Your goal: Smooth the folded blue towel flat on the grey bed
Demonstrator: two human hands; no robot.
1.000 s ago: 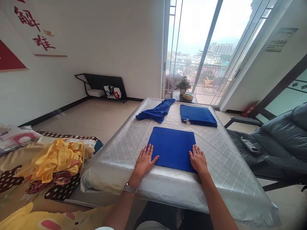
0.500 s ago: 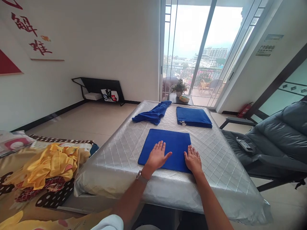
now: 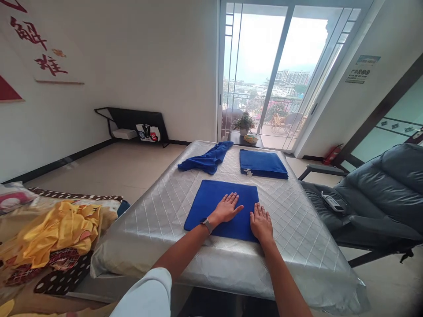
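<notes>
A blue cloth (image 3: 206, 200) lies flat in a rectangle on the silver quilted table cover (image 3: 155, 211). My left hand (image 3: 227, 207) rests palm down on its middle-right part, fingers stretched out and thumb apart. At the cloth's right edge lies my right hand (image 3: 262, 222), flat, partly over the edge, fingers extended. Neither hand grips anything. Beyond them, a neat stack of folded blue cloths (image 3: 263, 163) sits at the back right, with white tags on its near edge. A crumpled blue cloth (image 3: 208, 159) lies at the back left.
A dark leather armchair (image 3: 373, 193) with a remote-like device (image 3: 333, 201) on its seat stands right of the table. On the left is a bed with yellow patterned fabric (image 3: 62, 229). A potted plant (image 3: 243, 123) stands behind the table, before the sliding glass door (image 3: 257, 61).
My left hand has slid right and slightly away across the blue cloth, nearer my right hand. My right hand stays at the cloth's right edge. The view has shifted slightly.
</notes>
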